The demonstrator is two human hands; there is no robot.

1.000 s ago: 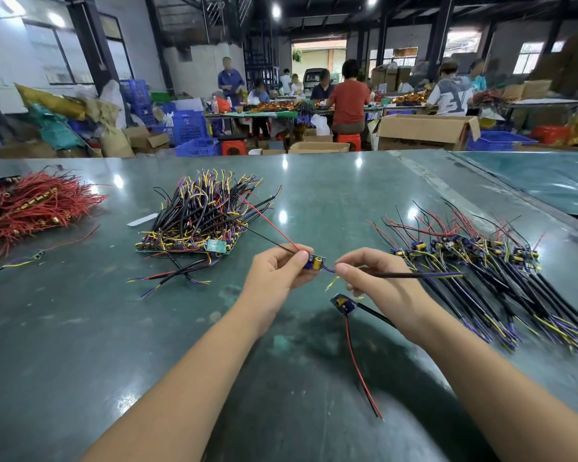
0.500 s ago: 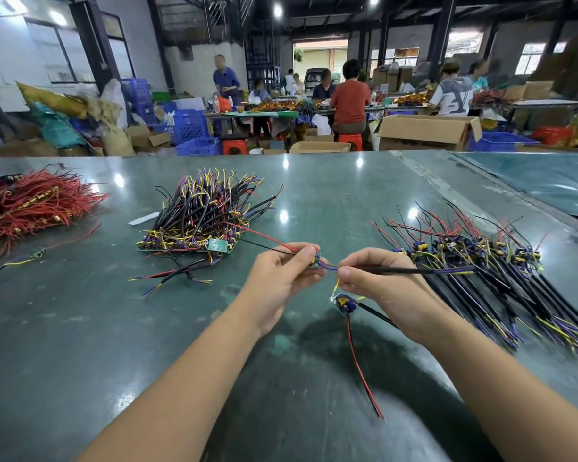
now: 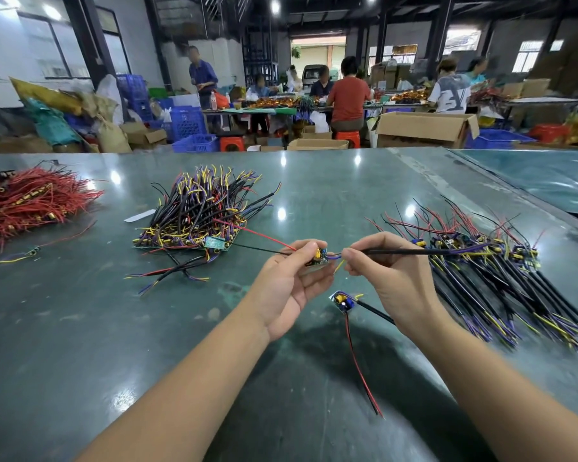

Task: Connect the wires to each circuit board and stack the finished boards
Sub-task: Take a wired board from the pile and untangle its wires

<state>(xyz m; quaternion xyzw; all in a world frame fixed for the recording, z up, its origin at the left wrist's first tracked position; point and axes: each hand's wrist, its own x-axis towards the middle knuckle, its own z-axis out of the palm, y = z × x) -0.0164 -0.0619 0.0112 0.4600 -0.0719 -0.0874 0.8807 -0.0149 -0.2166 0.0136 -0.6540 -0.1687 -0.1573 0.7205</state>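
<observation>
1. left hand (image 3: 286,288) pinches a small circuit board (image 3: 318,257) above the table (image 3: 81,328) middle
2. right hand (image 3: 394,285) pinches its black sleeved wire (image 3: 414,252) just right of the board
3. another board (image 3: 343,301) lies on the table between both hands

The green glossy table (image 3: 64,328) carries a red wire pile (image 3: 31,203) at far left, a stack of wired boards (image 3: 197,216) at centre, and a row of wired boards (image 3: 487,271) at right. A single wired circuit board (image 3: 343,302) lies near the front, a white strip (image 3: 140,216) beside the stack.
</observation>
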